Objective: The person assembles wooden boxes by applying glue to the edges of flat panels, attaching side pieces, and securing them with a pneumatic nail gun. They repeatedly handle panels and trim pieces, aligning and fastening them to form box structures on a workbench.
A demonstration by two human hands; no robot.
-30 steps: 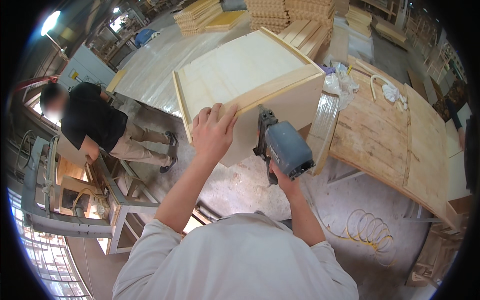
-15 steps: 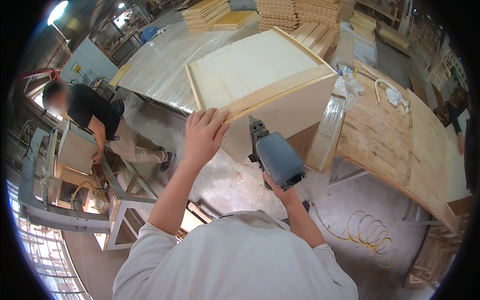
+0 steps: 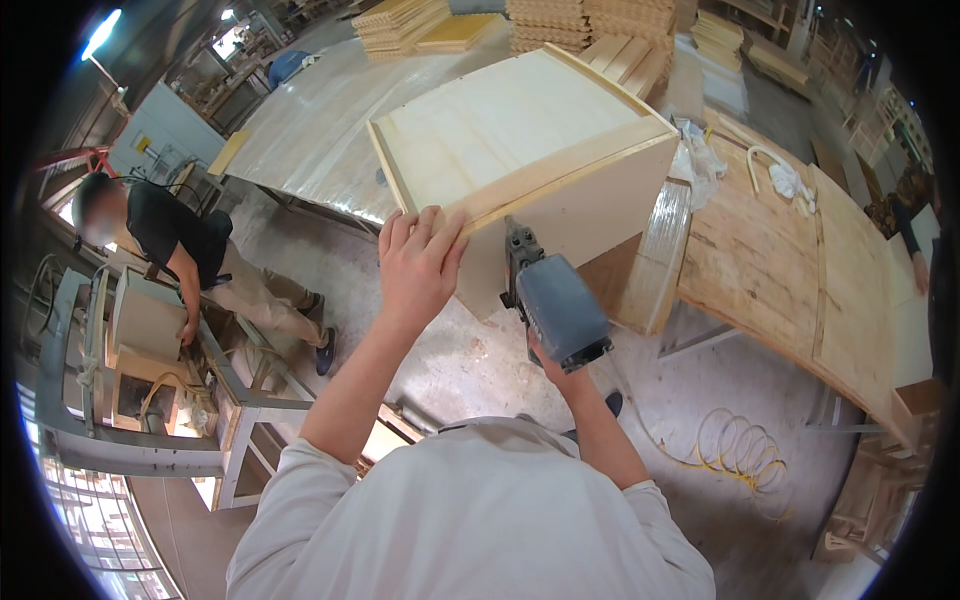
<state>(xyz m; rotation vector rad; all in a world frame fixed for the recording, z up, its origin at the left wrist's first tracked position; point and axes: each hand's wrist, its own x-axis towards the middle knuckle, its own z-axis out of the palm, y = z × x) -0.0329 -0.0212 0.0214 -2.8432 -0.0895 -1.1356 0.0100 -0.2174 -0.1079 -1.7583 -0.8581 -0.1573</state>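
A pale wooden box point(image 3: 570, 215) with light strips along its edges rests tilted in front of me, partly over the wrapped table. My left hand point(image 3: 420, 265) grips its near left corner, fingers over the top strip point(image 3: 540, 190) and thumb toward the front panel. In my right hand point(image 3: 560, 370) is a nail gun point(image 3: 563, 310) with a dark grey body, its handle mostly hidden beneath. The gun's black nose points up at the front panel, close under the strip; I cannot tell whether it touches.
A plastic-wrapped table point(image 3: 300, 140) lies behind the box, with stacked boards point(image 3: 400, 25) beyond. To the right stands a plywood-topped table point(image 3: 750, 240). A yellow coiled hose point(image 3: 740, 450) lies on the floor. At left, a co-worker point(image 3: 165, 220) bends over a metal frame bench point(image 3: 150, 445).
The nail gun's nose has shifted slightly up and right along the box's near edge. My left hand has moved a little right, still gripping the corner. The whole view has shifted slightly.
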